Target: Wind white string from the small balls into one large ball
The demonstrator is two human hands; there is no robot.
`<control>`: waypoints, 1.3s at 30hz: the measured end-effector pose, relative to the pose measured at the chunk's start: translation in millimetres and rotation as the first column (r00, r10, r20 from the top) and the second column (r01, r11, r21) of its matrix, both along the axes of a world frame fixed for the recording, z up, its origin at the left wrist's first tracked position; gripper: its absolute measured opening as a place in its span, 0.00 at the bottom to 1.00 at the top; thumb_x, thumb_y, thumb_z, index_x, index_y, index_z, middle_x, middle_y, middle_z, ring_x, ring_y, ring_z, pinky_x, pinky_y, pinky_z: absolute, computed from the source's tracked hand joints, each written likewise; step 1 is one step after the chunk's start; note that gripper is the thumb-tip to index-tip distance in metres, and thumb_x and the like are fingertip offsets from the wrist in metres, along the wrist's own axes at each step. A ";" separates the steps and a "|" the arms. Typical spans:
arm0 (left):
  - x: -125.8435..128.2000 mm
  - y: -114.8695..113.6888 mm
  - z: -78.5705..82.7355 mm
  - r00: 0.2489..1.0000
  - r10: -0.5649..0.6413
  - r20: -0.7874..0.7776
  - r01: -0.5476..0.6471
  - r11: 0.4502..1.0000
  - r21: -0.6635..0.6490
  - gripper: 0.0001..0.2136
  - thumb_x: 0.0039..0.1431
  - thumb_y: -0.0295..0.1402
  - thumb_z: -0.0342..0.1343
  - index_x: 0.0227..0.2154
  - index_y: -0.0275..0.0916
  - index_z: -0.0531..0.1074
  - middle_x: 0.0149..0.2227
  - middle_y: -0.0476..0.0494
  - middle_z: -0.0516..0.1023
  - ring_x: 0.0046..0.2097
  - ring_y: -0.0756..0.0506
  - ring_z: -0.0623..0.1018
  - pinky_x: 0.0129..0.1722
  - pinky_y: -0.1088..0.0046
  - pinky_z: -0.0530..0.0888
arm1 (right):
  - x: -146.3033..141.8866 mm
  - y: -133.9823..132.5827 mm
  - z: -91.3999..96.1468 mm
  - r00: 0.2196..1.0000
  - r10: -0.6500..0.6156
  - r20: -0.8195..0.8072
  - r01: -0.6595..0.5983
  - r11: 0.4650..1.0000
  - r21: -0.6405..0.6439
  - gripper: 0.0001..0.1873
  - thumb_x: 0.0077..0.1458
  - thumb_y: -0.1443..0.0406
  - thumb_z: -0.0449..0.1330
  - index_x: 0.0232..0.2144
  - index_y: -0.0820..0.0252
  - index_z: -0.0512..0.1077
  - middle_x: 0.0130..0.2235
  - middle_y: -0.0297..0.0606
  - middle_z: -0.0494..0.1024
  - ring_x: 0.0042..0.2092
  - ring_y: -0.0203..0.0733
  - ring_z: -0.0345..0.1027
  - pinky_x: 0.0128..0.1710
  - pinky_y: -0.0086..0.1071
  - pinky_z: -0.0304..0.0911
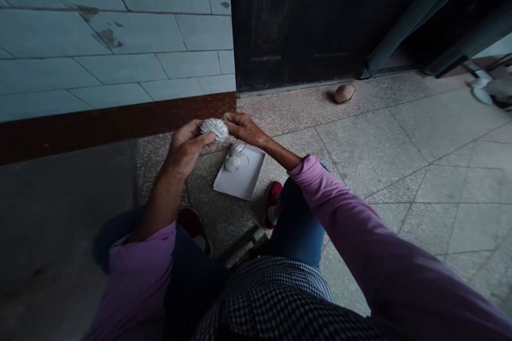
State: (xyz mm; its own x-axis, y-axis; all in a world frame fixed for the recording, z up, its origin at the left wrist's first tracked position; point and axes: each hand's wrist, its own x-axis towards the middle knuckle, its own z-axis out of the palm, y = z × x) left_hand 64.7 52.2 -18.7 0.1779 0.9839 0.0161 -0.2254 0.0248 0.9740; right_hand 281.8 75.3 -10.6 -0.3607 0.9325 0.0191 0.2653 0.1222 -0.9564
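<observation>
**One white bundle [215, 130] held near a shallow tray [242, 180]**

With directions read from the bundle, a pale tiled wall [132, 32], marked by dark patches, is seen at ten o'clock, edged below by a reddish-brown baseboard [116, 121]. At seven o'clock, a rolled purple sleeve [142, 250] is worn on the left arm. At eight o'clock, the bundle, wound from pale strands, is gripped by the left hand [182, 152], the thumb laid across its near side. A dark red shoe [191, 219] is half lost in shadow between six and seven. At five o'clock, the tray is set on the speckled floor [356, 149], with more white cord [233, 162] heaped in its eleven o'clock corner. At three o'clock, just beside the bundle, the right hand [245, 128] is shown with fingers drawn narrowly together; whether a strand is pinched there cannot be told. A brighter red shoe [274, 192] is planted near four o'clock. At two o'clock, the background is filled by a dark door [304, 21], and a rounded tan object [344, 94] is seen on the floor before it.
</observation>
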 end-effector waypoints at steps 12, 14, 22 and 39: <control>-8.2 7.7 -10.6 0.955 0.171 -0.241 -0.143 0.981 0.128 0.21 0.45 0.43 0.84 0.42 0.41 0.90 0.42 0.42 0.91 0.44 0.39 0.87 0.45 0.67 0.83 | 5.5 -29.0 11.7 0.957 0.190 0.221 -0.232 0.955 0.183 0.24 0.94 0.55 0.65 0.39 0.54 0.73 0.39 0.35 0.77 0.44 0.46 0.71 0.52 0.38 0.63; -8.5 6.4 -10.1 0.947 0.109 -0.302 -0.073 0.989 0.127 0.21 0.46 0.43 0.84 0.42 0.41 0.91 0.44 0.40 0.92 0.46 0.37 0.88 0.47 0.65 0.84 | 9.5 -25.5 21.1 0.974 0.135 0.182 -0.168 0.970 0.178 0.29 0.94 0.48 0.66 0.37 0.54 0.71 0.37 0.33 0.74 0.42 0.45 0.67 0.49 0.37 0.61; -9.6 -9.8 -3.2 0.918 -0.268 -0.293 0.275 0.961 -0.017 0.20 0.50 0.45 0.88 0.42 0.41 0.93 0.44 0.38 0.94 0.46 0.31 0.92 0.50 0.59 0.87 | 2.2 -13.2 23.1 0.995 0.067 0.067 -0.071 0.996 0.059 0.37 0.86 0.48 0.79 0.28 0.52 0.67 0.30 0.29 0.64 0.39 0.40 0.56 0.39 0.36 0.55; -12.5 19.7 -15.3 0.938 0.328 0.108 -0.335 0.941 0.045 0.26 0.43 0.40 0.85 0.39 0.45 0.76 0.37 0.50 0.81 0.38 0.45 0.81 0.35 0.72 0.76 | -0.3 -23.2 -18.2 0.963 0.270 0.009 -0.269 0.954 0.136 0.26 0.95 0.51 0.66 0.41 0.60 0.79 0.37 0.32 0.75 0.41 0.41 0.68 0.47 0.36 0.62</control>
